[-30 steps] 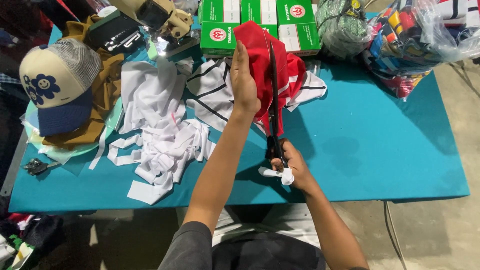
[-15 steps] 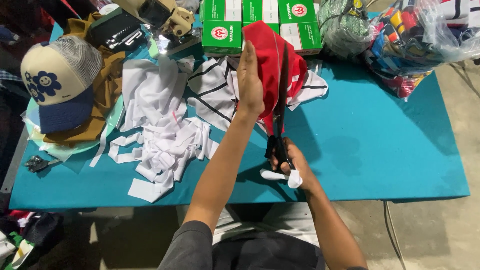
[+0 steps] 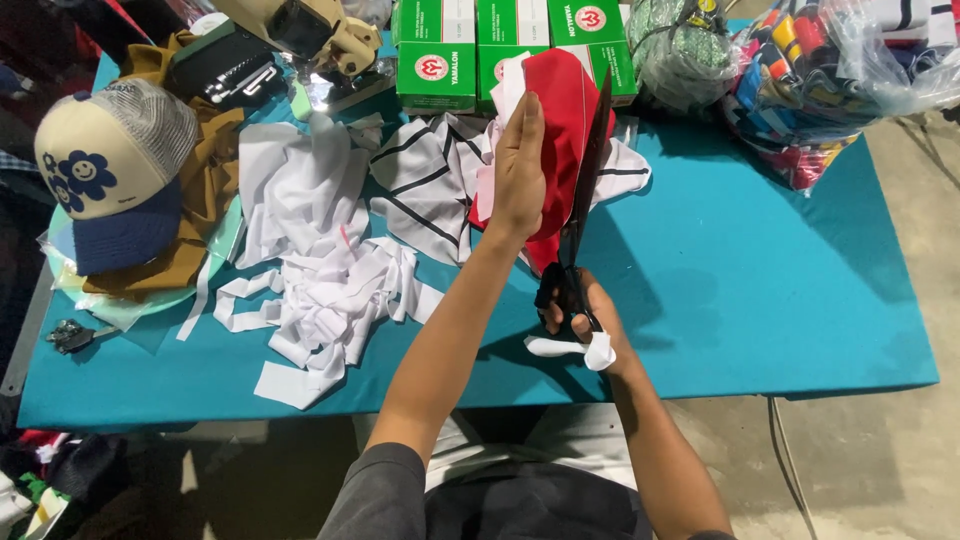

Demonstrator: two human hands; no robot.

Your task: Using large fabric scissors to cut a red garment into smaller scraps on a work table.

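My left hand (image 3: 520,165) holds up a piece of red cloth (image 3: 562,110) with a pale lining, lifted above the teal table (image 3: 760,300). My right hand (image 3: 585,320) grips the handles of long black scissors (image 3: 585,190), whose blades run up along the cloth's right edge. A strip of white cloth is wrapped around a finger of that hand. White cloth with black stripes (image 3: 430,185) lies flat on the table behind the red piece.
A heap of white cloth scraps (image 3: 320,290) lies left of my arm. Further left sit a cream and blue cap (image 3: 115,170) and brown fabric. Green boxes (image 3: 480,50) line the far edge. Bagged colourful cloth (image 3: 830,80) fills the far right corner.
My left hand and the red cloth have shifted slightly to the right and up, and the scissor blades have followed along the cloth's edge. My right hand stays near the table's front.
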